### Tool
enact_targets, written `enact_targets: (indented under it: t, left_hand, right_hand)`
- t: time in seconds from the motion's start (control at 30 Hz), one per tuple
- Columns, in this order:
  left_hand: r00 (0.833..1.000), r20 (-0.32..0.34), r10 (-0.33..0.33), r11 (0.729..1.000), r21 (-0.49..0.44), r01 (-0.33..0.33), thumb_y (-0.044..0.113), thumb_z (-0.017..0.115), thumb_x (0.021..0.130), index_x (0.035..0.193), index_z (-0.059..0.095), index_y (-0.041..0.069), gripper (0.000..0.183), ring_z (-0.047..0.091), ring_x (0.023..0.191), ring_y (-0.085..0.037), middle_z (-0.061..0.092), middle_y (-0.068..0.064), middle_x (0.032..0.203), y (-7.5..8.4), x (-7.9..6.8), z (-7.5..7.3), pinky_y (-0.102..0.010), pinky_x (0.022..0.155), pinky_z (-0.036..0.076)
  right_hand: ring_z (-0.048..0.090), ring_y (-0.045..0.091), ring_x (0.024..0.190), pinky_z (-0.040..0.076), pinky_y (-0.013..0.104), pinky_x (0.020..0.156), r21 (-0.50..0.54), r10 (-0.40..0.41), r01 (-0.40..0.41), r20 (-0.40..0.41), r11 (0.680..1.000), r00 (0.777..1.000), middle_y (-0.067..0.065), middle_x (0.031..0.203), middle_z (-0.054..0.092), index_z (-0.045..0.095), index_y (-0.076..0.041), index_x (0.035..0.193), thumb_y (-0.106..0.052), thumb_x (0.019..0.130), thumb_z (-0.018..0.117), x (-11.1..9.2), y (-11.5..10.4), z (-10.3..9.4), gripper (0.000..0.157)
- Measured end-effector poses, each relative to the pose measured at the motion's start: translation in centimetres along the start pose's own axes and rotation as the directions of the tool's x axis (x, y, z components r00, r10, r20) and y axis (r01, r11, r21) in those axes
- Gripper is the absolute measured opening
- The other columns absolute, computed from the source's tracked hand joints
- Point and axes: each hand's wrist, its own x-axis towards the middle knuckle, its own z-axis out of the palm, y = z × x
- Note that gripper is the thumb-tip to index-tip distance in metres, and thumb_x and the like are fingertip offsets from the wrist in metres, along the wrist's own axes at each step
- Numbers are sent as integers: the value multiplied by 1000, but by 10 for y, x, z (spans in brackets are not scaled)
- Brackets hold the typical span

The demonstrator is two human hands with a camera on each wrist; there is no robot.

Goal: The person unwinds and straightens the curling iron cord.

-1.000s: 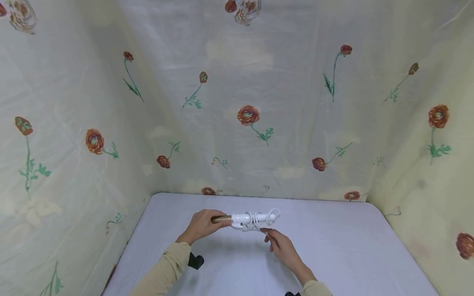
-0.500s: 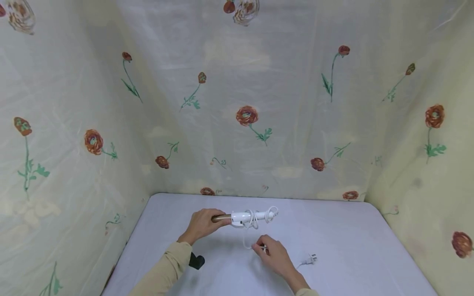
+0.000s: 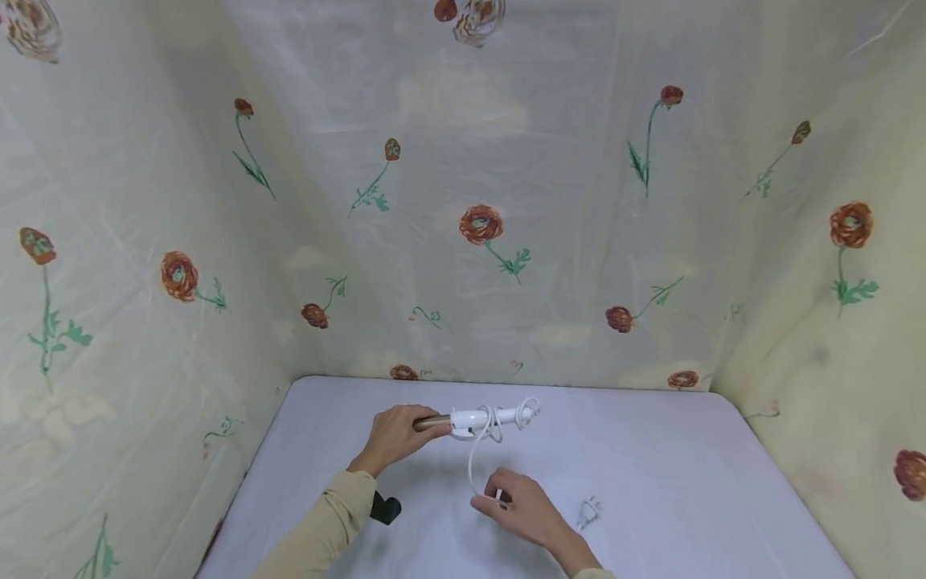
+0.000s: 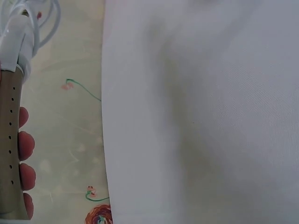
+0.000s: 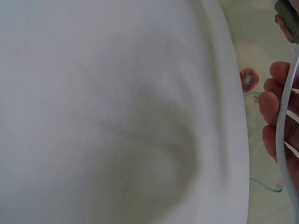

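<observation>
At the lower centre of the head view, we see the right hand (image 3: 524, 508), its fingers curled around the smooth white cord (image 5: 280, 135), with a white plug (image 3: 589, 511) just to its right. Farther up, the left hand (image 3: 396, 439) grasps the wand (image 3: 466, 420) by its rounded bronze barrel (image 4: 6, 135), dotted in a row; the glossy white handle, looped in cord, points right. Beyond, we find the matte, round-cornered table (image 3: 687, 466) and creased cloth (image 3: 564, 185) printed with red flowers (image 3: 481, 224).
</observation>
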Motion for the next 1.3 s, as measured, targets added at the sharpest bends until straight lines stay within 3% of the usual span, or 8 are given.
enact_targets:
  t: [0.17, 0.33, 0.47, 0.67, 0.87, 1.03, 1.3]
  left_hand:
    - [1000, 12, -7, 1000, -2, 7, 62, 63, 78, 102, 73, 23, 47, 52, 70, -6, 69, 9, 83, -3, -1, 2, -28, 67, 42]
    - [1000, 3, -5, 1000, -2, 5, 66, 60, 78, 101, 73, 24, 50, 53, 70, -5, 70, 10, 84, -7, -2, 2, -26, 66, 42]
    - [1000, -5, 1, 1000, -9, -1, 68, 58, 78, 101, 73, 24, 52, 53, 71, -6, 70, 10, 85, -7, -1, 1, -27, 67, 43]
    - [1000, -3, 0, 1000, -9, -1, 62, 64, 77, 100, 74, 24, 45, 53, 71, -5, 70, 10, 84, -5, -1, 2, -28, 67, 43]
    - [1000, 3, 0, 1000, 7, 0, 65, 62, 77, 99, 74, 24, 48, 51, 68, -4, 69, 11, 81, -4, -3, 3, -25, 65, 41]
    - [1000, 14, -3, 1000, 13, 3, 67, 60, 77, 101, 74, 24, 51, 52, 69, -4, 69, 11, 83, -5, -4, 2, -24, 65, 41]
    - [999, 49, -1, 1000, 20, 0, 69, 58, 77, 101, 73, 26, 52, 52, 70, -3, 70, 11, 86, -7, -9, 1, -24, 65, 40]
  right_hand:
    - [42, -3, 61, 39, 16, 57, -22, -73, 73, -37, 997, 997, -15, 71, 48, 60, -22, 69, -39, 93, 58, -2, -6, 3, 29]
    - [47, -2, 60, 42, 17, 54, 108, -51, 60, -82, 992, 995, -9, 76, 54, 61, -15, 95, -20, 97, 54, -3, -12, 2, 9]
    - [53, 2, 63, 46, 19, 56, 194, -50, 73, -118, 978, 992, -7, 78, 57, 57, -14, 103, -10, 97, 52, -3, -16, -2, 9]
    - [44, -3, 60, 42, 18, 54, 240, -13, 44, -131, 970, 991, -9, 73, 54, 59, -20, 97, -23, 99, 50, -2, -20, -12, 9]
    - [39, -4, 55, 38, 18, 49, 211, -61, 108, -218, 971, 974, -14, 66, 47, 61, -16, 92, -20, 98, 52, 2, -22, -23, 11]
    - [41, -5, 59, 40, 18, 51, 153, -107, 152, -273, 976, 956, -13, 72, 52, 62, -14, 93, -15, 97, 54, 7, -23, -33, 9]
    - [40, -4, 62, 38, 17, 52, 13, -215, 235, -361, 972, 908, -10, 81, 60, 64, -12, 93, -6, 94, 56, 16, -20, -49, 10]
